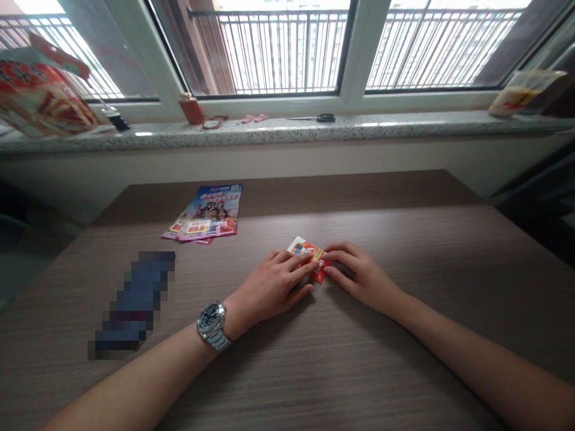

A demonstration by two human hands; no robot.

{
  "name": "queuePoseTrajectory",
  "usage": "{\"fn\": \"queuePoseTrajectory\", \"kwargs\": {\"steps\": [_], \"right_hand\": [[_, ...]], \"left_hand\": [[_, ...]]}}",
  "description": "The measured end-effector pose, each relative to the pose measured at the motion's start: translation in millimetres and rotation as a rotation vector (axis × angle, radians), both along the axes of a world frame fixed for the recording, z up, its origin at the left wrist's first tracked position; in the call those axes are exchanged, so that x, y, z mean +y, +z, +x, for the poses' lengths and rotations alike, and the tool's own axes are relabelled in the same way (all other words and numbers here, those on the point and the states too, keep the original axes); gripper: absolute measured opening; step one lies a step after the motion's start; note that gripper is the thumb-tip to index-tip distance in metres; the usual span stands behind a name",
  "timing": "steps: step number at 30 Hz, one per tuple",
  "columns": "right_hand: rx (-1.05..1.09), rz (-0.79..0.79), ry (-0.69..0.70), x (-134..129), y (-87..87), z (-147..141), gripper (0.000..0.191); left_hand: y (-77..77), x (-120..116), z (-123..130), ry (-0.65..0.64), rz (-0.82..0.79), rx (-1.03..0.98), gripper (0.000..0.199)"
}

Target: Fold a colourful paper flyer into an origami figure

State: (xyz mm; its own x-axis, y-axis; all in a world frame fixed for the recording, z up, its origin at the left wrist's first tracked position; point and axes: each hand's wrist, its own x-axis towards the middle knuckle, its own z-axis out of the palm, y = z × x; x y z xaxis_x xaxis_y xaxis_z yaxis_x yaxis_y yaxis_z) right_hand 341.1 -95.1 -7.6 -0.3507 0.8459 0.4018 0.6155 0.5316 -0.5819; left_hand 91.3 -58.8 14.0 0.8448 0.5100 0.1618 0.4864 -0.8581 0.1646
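Note:
A small folded paper (319, 276), printed in red and yellow with a white corner, lies on the wooden table (287, 371) in the middle of the head view. My left hand (278, 281), with a metal watch (212, 322) on its wrist, rests flat on the paper; its fingers are stretched across and hide part of it. At the paper's right edge, my right hand (359, 272) has its thumb and bent fingers closed on the paper. Glossy printed flyers (213, 212) are stacked farther back to the left.
A pixelated dark blue object (137, 299) lies left of my left forearm. Along the granite windowsill (269, 134) are scissors (324, 118), pink pieces (254, 118), a red container (191, 109), a large food bag (45, 96) and a translucent cup (521, 93).

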Motion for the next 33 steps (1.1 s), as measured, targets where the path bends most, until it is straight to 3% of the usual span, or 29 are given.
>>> {"fn": "queuePoseTrajectory", "kwargs": {"steps": [8, 26, 33], "right_hand": [[-0.194, 0.055, 0.036, -3, -4.9, -4, 0.039], [-0.188, 0.034, 0.006, 5, -3.1, 1, 0.03], [-0.283, 0.052, 0.0, 6, -7.7, -2, 0.05]], "left_hand": [[-6.1, 0, 1, -0.014, -0.003, -0.045, 0.049], [-5.2, 15, -7, 0.062, -0.035, -0.069, 0.043], [-3.5, 14, -5, 0.051, -0.055, -0.107, 0.042]]}}
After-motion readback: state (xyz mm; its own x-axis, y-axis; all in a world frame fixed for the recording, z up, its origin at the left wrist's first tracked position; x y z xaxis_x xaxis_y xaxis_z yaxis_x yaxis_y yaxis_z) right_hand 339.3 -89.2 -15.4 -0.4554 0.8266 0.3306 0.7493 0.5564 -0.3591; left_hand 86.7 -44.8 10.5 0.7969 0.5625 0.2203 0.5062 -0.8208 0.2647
